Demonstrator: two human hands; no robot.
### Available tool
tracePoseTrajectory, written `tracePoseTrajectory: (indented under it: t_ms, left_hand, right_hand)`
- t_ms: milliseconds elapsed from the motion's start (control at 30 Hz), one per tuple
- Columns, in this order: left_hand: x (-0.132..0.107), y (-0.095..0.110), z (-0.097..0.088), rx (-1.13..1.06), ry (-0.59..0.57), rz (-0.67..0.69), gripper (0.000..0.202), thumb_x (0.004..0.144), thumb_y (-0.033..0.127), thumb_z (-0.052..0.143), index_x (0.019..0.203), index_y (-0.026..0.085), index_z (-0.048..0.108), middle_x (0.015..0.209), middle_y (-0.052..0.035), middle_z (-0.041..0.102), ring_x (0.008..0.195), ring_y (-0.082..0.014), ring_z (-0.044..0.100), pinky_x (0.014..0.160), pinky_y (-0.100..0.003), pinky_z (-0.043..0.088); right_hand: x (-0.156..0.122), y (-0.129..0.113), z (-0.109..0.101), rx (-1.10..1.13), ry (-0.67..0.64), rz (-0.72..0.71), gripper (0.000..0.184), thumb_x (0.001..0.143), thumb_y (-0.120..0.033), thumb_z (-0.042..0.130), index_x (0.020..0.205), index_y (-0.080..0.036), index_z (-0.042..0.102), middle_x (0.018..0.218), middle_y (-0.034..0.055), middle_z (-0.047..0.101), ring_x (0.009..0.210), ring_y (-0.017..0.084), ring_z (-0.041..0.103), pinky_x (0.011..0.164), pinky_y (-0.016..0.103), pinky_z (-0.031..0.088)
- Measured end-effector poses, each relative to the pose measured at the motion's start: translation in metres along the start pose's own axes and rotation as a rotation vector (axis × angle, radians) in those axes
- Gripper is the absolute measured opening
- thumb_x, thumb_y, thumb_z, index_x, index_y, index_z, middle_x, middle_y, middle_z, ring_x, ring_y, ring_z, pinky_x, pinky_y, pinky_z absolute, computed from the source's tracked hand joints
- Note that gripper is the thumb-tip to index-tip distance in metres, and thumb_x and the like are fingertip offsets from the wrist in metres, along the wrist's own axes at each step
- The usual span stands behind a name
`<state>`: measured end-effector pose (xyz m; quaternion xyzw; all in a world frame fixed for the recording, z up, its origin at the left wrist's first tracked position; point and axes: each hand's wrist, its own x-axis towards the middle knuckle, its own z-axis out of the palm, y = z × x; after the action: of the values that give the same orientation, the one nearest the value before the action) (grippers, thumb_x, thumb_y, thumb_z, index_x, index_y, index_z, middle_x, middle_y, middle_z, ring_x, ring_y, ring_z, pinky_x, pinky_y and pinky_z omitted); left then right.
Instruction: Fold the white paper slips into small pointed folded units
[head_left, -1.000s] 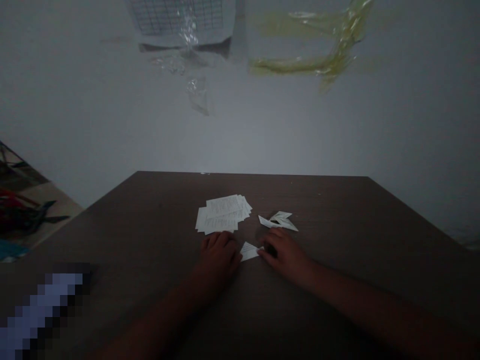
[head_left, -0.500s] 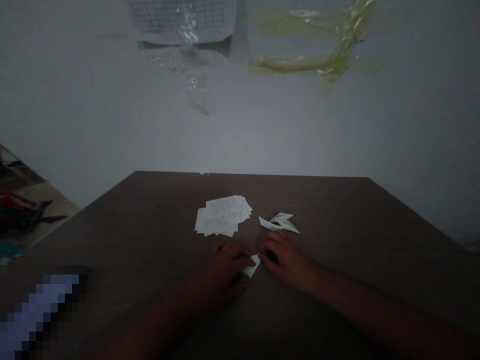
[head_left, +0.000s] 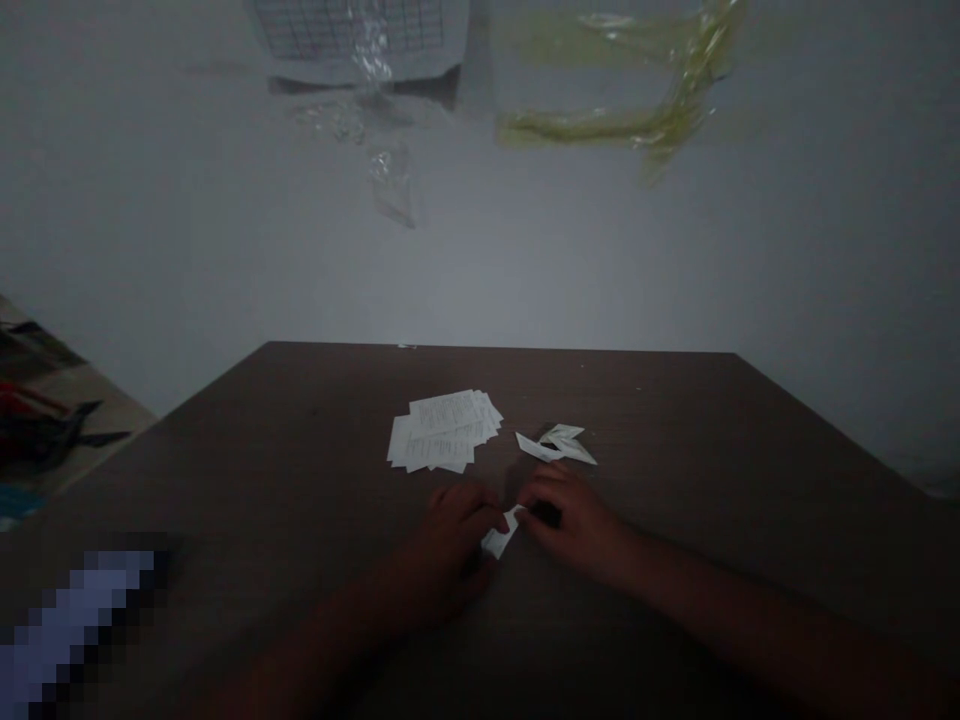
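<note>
Left hand (head_left: 450, 548): fingers (head_left: 480, 508) curled against the slip, grip unclear. Folded white paper slip (head_left: 499, 536): narrow, angled, lying on the dark wooden table (head_left: 637, 400) between both hands. Right hand (head_left: 566, 515): fingers curved, tips at the slip's upper end, grip unclear. Printed paper stack (head_left: 444, 431) and folded paper scraps (head_left: 556, 444): just ahead of the hands, well short of the table's far edge.
</note>
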<state>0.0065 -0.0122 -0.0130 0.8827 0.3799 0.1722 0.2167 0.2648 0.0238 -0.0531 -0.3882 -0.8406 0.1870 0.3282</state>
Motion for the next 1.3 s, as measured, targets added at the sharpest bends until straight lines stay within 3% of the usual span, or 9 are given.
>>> tracePoseTrajectory:
  t_ms: [200,367,567,800,967,1133,1300]
  left_hand:
    - [0.0039,0.0024,-0.0005,0.109,-0.035,-0.021,0.045,0.089,0.007,0.073,0.131,0.021,0.074,0.135,-0.0102,0.076,0.13,-0.0346,0.069,0.116,-0.054,0.053]
    - [0.0047,0.0041,-0.0025,0.13,-0.082,-0.013,0.045,0.092,0.013,0.07,0.135,0.021,0.074,0.139,-0.0116,0.076,0.132,-0.0362,0.068,0.119,-0.06,0.051]
    - [0.0007,0.0022,-0.004,0.025,-0.054,-0.018,0.05,0.09,0.009,0.072,0.137,0.025,0.074,0.14,-0.0106,0.074,0.132,-0.0353,0.067,0.118,-0.053,0.054]
    - [-0.0027,-0.0028,-0.0005,-0.027,-0.018,0.036,0.049,0.089,0.003,0.067,0.133,0.024,0.069,0.138,-0.0091,0.07,0.132,-0.0317,0.064,0.116,-0.051,0.054]
    - [-0.002,-0.0018,0.0013,0.01,-0.007,0.03,0.048,0.088,0.004,0.068,0.131,0.023,0.069,0.138,-0.0094,0.07,0.131,-0.0329,0.064,0.115,-0.053,0.054]
    - [0.0004,-0.0014,0.0022,0.076,-0.045,0.016,0.045,0.089,0.007,0.07,0.131,0.022,0.072,0.136,-0.0099,0.073,0.129,-0.0339,0.067,0.117,-0.057,0.052]
    - [0.0011,-0.0016,0.0015,0.123,-0.066,0.03,0.047,0.09,0.01,0.07,0.135,0.022,0.072,0.135,-0.0095,0.075,0.128,-0.0334,0.07,0.118,-0.059,0.049]
  right_hand:
    - [0.0008,0.0052,0.0008,0.018,-0.047,-0.074,0.021,0.09,-0.004,0.076,0.094,-0.025,0.077,0.091,0.0017,0.078,0.092,0.024,0.073,0.091,0.041,0.056]
    - [-0.0016,0.0038,0.002,-0.032,-0.024,0.038,0.021,0.089,-0.01,0.079,0.104,-0.024,0.076,0.104,0.0055,0.079,0.106,0.029,0.074,0.095,0.045,0.059]
    - [-0.002,0.001,0.0012,-0.032,-0.052,0.016,0.014,0.094,-0.014,0.077,0.104,-0.024,0.077,0.104,0.0063,0.076,0.107,0.029,0.072,0.096,0.046,0.059]
    - [-0.0005,0.0001,0.0013,-0.008,-0.041,0.087,0.017,0.088,-0.014,0.082,0.102,-0.022,0.075,0.102,0.0058,0.076,0.103,0.028,0.071,0.092,0.043,0.056]
    - [0.0009,0.0043,0.0004,0.05,-0.064,-0.006,0.011,0.095,-0.014,0.079,0.09,-0.023,0.078,0.088,0.0021,0.076,0.089,0.023,0.071,0.086,0.038,0.054]
    - [0.0011,0.0083,0.0023,0.054,-0.045,-0.118,0.013,0.095,-0.01,0.081,0.092,-0.023,0.082,0.087,0.0024,0.08,0.084,0.021,0.073,0.085,0.037,0.054]
    - [-0.0009,0.0051,0.0023,-0.021,-0.063,-0.133,0.012,0.096,-0.01,0.082,0.098,-0.022,0.084,0.089,0.0028,0.08,0.085,0.021,0.073,0.087,0.036,0.056]
